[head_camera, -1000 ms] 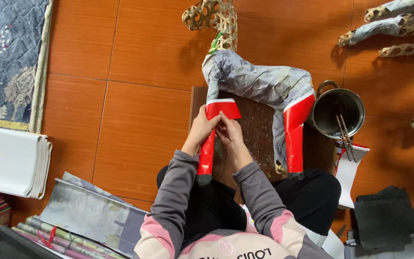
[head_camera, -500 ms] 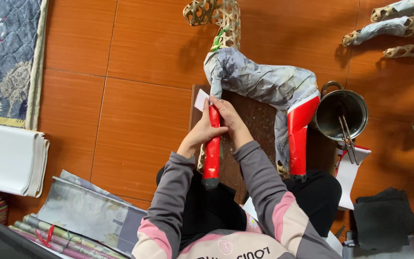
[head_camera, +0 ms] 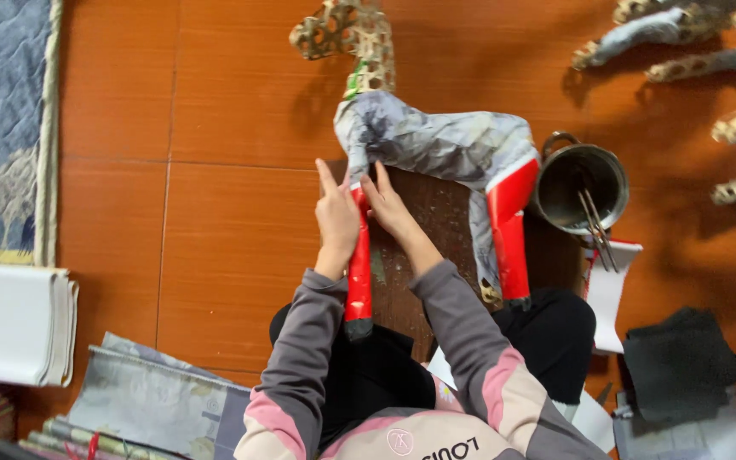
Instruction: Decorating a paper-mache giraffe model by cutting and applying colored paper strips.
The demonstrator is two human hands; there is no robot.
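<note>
- Animal figure (head_camera: 436,145) lying on the dark board (head_camera: 436,230), directly ahead of both hands; body papered grey, both visible legs already red, head and neck bare woven frame
- Left hand (head_camera: 336,217) and right hand (head_camera: 389,206) pressed flat, fingers spread, on the top of the near red leg (head_camera: 358,273)
- Left to cover, judging by the bare frame: head and neck
- Metal bucket (head_camera: 581,183) with sticks just beyond the far red leg, right of the hands
- Leg's foot lost against dark clothing; more figures cut off at top right
</note>
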